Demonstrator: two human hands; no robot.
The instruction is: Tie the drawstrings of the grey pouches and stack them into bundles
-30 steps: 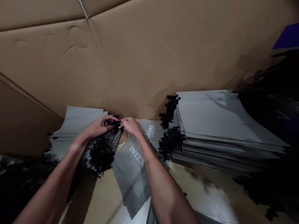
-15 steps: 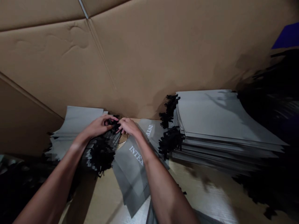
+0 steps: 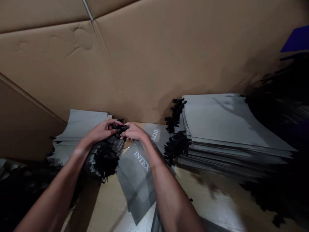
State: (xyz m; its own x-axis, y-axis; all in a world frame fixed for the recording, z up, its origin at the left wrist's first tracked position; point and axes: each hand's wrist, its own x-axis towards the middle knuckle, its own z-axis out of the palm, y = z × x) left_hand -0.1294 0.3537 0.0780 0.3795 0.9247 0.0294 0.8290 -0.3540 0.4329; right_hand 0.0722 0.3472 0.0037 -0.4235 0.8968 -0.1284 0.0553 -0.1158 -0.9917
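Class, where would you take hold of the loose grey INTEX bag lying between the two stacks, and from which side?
Probably its near corner, pinched from the person's side. The grey bag lies flat and thin; that end juts free, while its far end runs under the right hand, which, with the left hand, pinches black cords.

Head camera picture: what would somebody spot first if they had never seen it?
The left hand and right hand meet in the middle, pinching black cords at the edge of a grey pile on the left. A bigger pile of grey bags, with black cord tufts along its side, sits on the right. A brown cardboard wall fills the background.
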